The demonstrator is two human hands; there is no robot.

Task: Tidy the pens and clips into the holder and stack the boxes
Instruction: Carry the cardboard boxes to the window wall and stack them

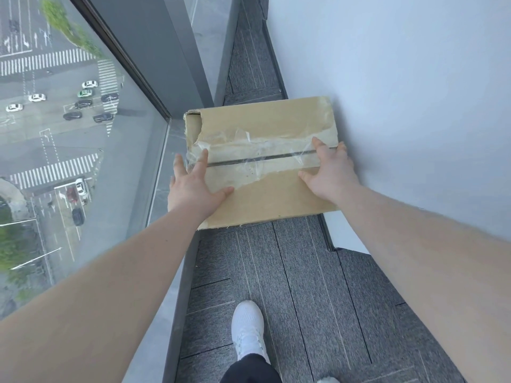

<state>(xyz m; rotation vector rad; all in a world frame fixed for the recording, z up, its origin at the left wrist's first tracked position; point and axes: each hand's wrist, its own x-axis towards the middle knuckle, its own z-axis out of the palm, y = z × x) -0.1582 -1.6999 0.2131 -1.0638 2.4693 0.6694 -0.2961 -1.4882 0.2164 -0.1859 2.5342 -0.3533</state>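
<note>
Head view: flat brown cardboard box (262, 161), top seam covered with torn clear packing tape (257, 146), far-left corner flap ripped open. Box sits between the grey window frame (177, 64) on its left and the white wall (401, 92) on its right, right edge touching or just beside the wall. Cannot tell whether it rests on the floor or is held up off it.

Left hand (193, 186) on the box's left side: thumb flat on the top face, index finger reaching up to the tape seam, remaining fingers (179, 167) spread past the left edge. Right hand (329, 170) on the box's right side: palm and thumb on the top, fingers (320, 146) extended across the tape end, fingertips at the right edge next to the wall. Both hands pressed against the box with fingers splayed, not curled into a fist; grip from the sides, underside contact hidden.

Near side of the box: grey striped carpet tiles (304, 286), one white sneaker (249, 330) with a dark trouser leg (249, 369) above it. Left of the box, beyond the glass: street with cars and zebra crossings (52, 170) far below.
</note>
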